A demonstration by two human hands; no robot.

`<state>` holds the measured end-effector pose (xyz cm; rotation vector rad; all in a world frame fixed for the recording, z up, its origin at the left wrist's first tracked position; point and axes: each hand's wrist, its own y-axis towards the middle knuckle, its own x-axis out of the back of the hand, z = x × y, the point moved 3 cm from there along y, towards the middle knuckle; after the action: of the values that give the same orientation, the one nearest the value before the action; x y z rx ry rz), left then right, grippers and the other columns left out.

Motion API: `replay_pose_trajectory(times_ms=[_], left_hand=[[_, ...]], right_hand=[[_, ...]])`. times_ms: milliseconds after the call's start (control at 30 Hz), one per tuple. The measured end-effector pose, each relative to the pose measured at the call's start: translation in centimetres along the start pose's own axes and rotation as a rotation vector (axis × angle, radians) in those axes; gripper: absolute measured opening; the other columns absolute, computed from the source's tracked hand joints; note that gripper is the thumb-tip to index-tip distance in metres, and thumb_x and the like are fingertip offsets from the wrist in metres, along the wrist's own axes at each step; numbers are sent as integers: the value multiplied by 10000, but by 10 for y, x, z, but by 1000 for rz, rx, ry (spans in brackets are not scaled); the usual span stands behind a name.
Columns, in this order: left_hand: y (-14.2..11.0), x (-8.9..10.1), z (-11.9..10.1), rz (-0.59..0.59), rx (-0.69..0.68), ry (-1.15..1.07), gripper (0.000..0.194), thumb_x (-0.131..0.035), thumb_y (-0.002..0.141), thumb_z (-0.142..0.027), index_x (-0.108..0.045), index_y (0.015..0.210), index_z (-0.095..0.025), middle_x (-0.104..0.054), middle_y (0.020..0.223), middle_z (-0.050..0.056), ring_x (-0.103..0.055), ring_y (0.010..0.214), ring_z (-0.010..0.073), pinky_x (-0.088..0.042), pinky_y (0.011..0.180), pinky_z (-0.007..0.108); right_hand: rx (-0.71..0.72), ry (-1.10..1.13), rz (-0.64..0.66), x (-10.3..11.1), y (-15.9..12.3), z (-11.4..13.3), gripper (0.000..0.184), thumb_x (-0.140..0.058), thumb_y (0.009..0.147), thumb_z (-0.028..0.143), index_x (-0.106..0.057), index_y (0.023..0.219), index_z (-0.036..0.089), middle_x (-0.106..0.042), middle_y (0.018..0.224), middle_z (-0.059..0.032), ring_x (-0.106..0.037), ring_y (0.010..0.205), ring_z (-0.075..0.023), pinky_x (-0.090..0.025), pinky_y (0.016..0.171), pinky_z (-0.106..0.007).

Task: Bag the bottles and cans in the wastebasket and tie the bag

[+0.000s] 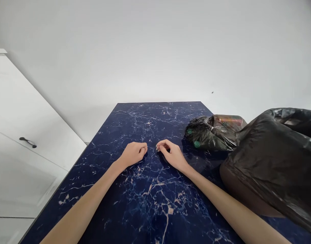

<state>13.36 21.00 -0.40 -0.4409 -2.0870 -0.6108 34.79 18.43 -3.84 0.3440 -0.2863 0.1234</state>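
Observation:
My left hand [133,154] rests on a dark blue marbled table [150,203], its fingers curled into a loose fist with nothing seen in them. My right hand [171,154] lies just to its right, fingers curled under, also with nothing visible inside. The two hands sit a few centimetres apart near the table's middle. A small black plastic bag [210,134] with something in it lies right of my right hand. A large black plastic bag [274,159] covers a round object at the right edge.
A white wall rises behind the table. On the left stands a white cabinet [20,135] with a dark handle [27,142]. The table's left edge runs diagonally towards me.

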Motion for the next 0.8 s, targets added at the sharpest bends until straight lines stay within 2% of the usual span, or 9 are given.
replay_pose_trajectory(times_ms=[133, 333, 500, 800], left_hand=[[1, -5, -1, 46, -93, 107, 270, -468, 909, -152, -574, 673, -232, -596, 602, -8, -486, 544, 174, -353, 627, 313], [-7, -4, -2, 57, -141, 208, 334, -400, 967, -125, -584, 710, -233, -629, 652, 1, -516, 576, 176, -370, 635, 315], [-11, -5, -3, 53, -148, 257, 352, -381, 992, -113, -572, 723, -234, -647, 668, -1, -518, 570, 176, -368, 629, 326], [-22, -5, -7, 34, -144, 288, 335, -381, 1000, -102, -548, 748, -244, -673, 695, -2, -552, 590, 180, -386, 650, 336]], right_hand=[[-17, 28, -2, -1, -3, 7, 328, -642, 1076, 487, -714, 1097, 168, -747, 977, -32, -720, 876, -174, -605, 860, -380], [-53, 44, -49, -2, -2, 13, 240, -541, 1048, 408, -703, 1043, 232, -758, 871, -19, -698, 787, -180, -563, 773, -319], [-73, 38, -63, -2, -3, 15, 226, -541, 1016, 395, -710, 1014, 245, -715, 813, -6, -660, 725, -182, -538, 709, -305], [-97, 37, -75, -3, -5, 14, 227, -528, 1011, 391, -703, 992, 247, -686, 822, -11, -630, 722, -182, -524, 702, -302]])
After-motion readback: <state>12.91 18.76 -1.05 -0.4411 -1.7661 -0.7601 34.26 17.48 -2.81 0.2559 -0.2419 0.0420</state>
